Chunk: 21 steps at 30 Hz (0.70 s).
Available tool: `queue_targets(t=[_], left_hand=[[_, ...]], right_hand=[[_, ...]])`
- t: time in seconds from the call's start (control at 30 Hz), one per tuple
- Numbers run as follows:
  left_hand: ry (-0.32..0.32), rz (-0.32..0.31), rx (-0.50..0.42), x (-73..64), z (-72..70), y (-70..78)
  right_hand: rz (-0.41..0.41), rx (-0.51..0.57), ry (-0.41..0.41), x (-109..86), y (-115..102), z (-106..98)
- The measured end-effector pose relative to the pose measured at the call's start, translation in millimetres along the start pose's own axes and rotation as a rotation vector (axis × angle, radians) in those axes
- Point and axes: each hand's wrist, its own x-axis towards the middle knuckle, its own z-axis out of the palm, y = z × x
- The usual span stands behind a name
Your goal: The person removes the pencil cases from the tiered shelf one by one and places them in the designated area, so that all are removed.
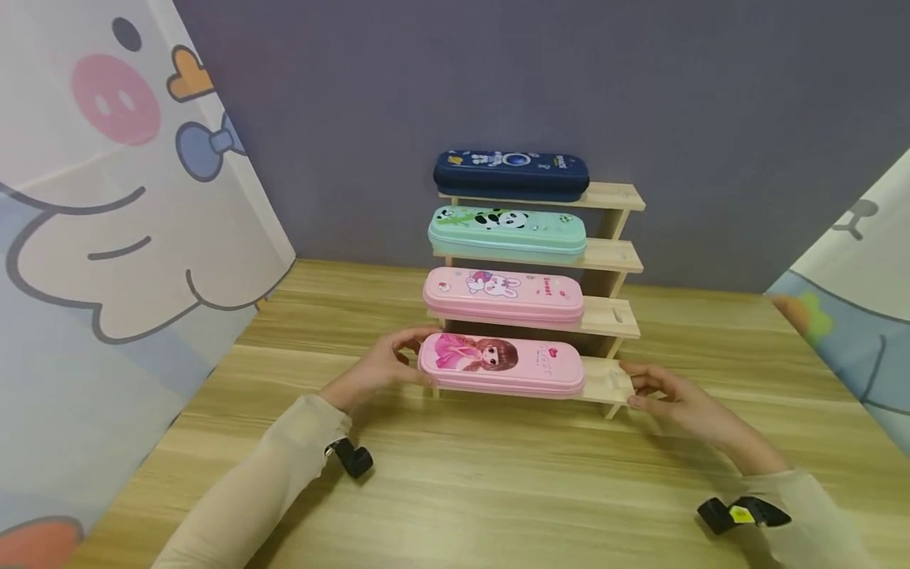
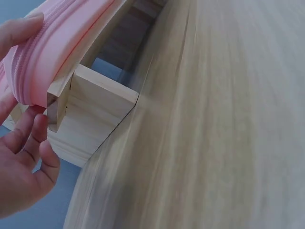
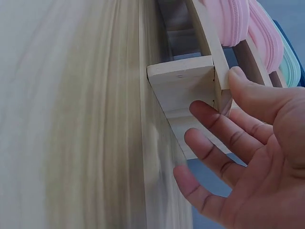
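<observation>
A pink pencil case [image 1: 501, 365] with a doll picture lies on the lowest step of a wooden stepped rack [image 1: 604, 381]. My left hand [image 1: 387, 363] holds the left end of this case. In the left wrist view, the thumb lies on the zipped side of the pencil case [image 2: 52, 52], with fingertips under its end by the board. At the right end of the lowest step, my right hand [image 1: 671, 399] grips the rack. In the right wrist view, the thumb touches the board [image 3: 220, 71], and the curled fingers reach around its end and below.
Higher steps carry a pink rabbit pencil case [image 1: 503, 295], a mint panda pencil case [image 1: 508, 231] and a navy space pencil case [image 1: 510, 175]. The rack stands on a wood-grain table [image 1: 483, 482]. Behind is a grey wall [image 1: 498, 79], with cartoon-printed panels [image 1: 142, 237] at both sides.
</observation>
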Motion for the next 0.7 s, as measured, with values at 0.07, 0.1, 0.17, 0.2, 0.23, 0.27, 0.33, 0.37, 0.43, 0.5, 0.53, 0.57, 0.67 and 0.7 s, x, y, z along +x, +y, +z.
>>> queue_targets(t=[0.07,0.1,0.17,0.2,0.23,0.27,0.33,0.37,0.43,0.5,0.53,0.57,0.67,0.7], left_hand=[[0.017,0.009,-0.022,0.5,0.5,-0.3],[0.027,0.013,-0.031,0.7,0.6,-0.7],[0.037,0.023,-0.044,0.7,0.0,-1.4],[0.036,0.027,-0.055,0.6,-0.3,-1.2],[0.035,0.028,-0.069,-0.2,-1.3,-1.5],[0.031,0.033,-0.083,-0.9,-2.4,-1.8],[0.020,0.036,-0.125,-2.9,-4.3,-1.2],[0.010,0.038,-0.148,-3.9,-5.2,-1.0],[-0.007,0.039,-0.193,-6.5,-6.5,0.1],[-0.021,0.040,-0.236,-9.8,-7.4,1.0],[-0.031,0.043,-0.253,-11.0,-7.9,1.0],[-0.036,0.044,-0.265,-12.7,-8.5,1.2],[-0.038,0.047,-0.300,-18.1,-10.8,1.0],[-0.035,0.053,-0.313,-19.7,-12.0,0.2]], right_hand=[[0.004,-0.005,0.006,0.0,-1.2,-0.6],[0.004,0.000,0.006,0.1,-1.5,-0.9],[0.002,0.013,0.003,0.1,-1.3,-1.3],[0.000,0.021,0.001,0.0,-1.0,-1.4],[-0.003,0.024,-0.002,0.4,-0.5,-1.2],[-0.006,0.030,-0.004,0.6,0.1,-1.0],[-0.007,0.035,-0.003,0.5,1.1,-0.8],[-0.006,0.035,-0.003,0.3,1.3,-0.8],[-0.003,0.032,0.002,0.0,1.5,-1.0],[-0.002,0.032,0.009,0.2,1.4,-1.2],[-0.008,0.032,0.007,0.1,1.3,-1.7],[-0.014,0.033,0.006,0.2,1.4,-2.1],[-0.034,0.039,0.003,0.0,2.5,-2.8],[-0.040,0.042,-0.001,-0.2,3.0,-2.8]])
